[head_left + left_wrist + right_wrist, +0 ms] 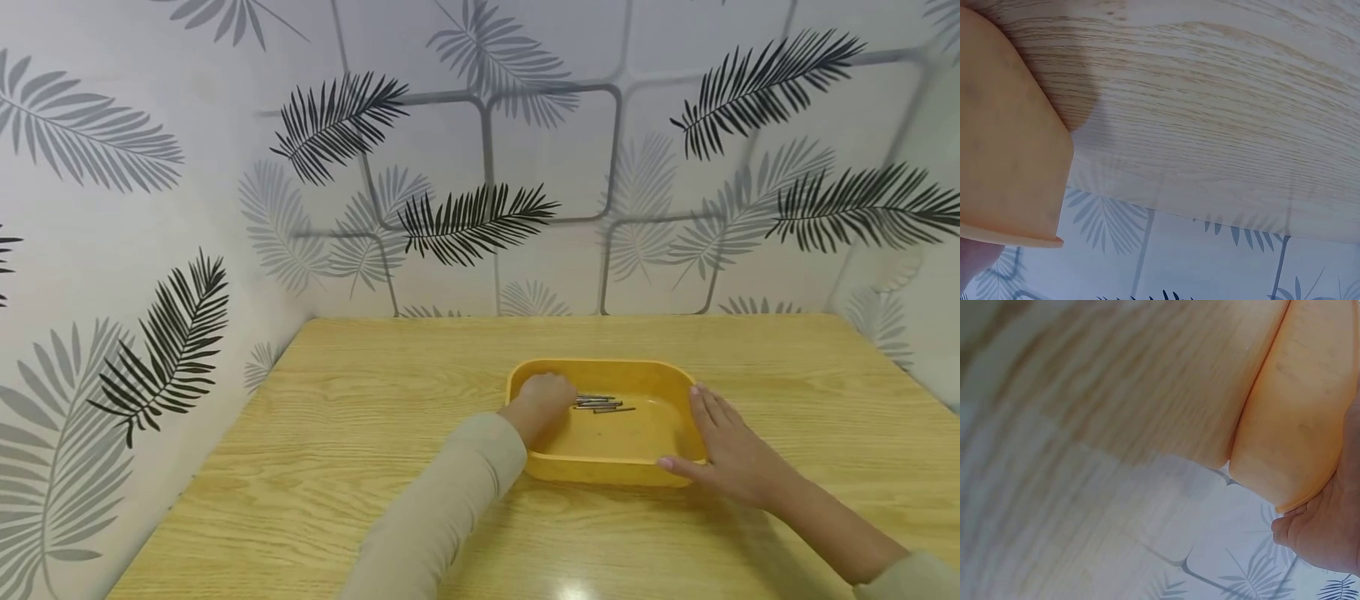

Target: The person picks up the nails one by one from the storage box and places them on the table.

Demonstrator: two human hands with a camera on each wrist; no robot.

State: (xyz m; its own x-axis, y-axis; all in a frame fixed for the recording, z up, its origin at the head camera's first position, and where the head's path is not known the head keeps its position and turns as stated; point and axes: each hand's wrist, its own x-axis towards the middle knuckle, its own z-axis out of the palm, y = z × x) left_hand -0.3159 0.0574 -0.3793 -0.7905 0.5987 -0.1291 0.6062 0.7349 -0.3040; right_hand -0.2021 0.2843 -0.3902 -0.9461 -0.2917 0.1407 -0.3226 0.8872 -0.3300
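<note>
Reached down inside the yellow plastic tray [600, 472] with the left hand [543, 400], close against a loose cluster of slim metal nails [598, 406]. Judged the work as under way: tray set down and steadied, left hand already at the nails. Saw the nails on the tray floor, toward the left half, lying roughly side by side just right of the left hand, with one jutting out farther right. Could count nothing as finished from these views; judged the handling of the nails as remaining.

Could not tell the left hand's grip, with fingertips hidden beneath the hand. Clasped the tray's near right corner with the right hand [727, 457], fingers laid along the right rim, thumb over the near rim.

Had the tray on a wood-grain table [360, 392], right of the middle, backed by leaf-print wallpaper [547, 158]. Noticed a pale left sleeve [450, 500] across the near part of the table, and a right sleeve [911, 579] at the lower right corner.

Lost part of the tray floor behind the left hand. Got only outer tray walls, table and wallpaper around the hands from both wrist views. Judged the raised walls a mild hindrance, leaving access to the nails from above.
</note>
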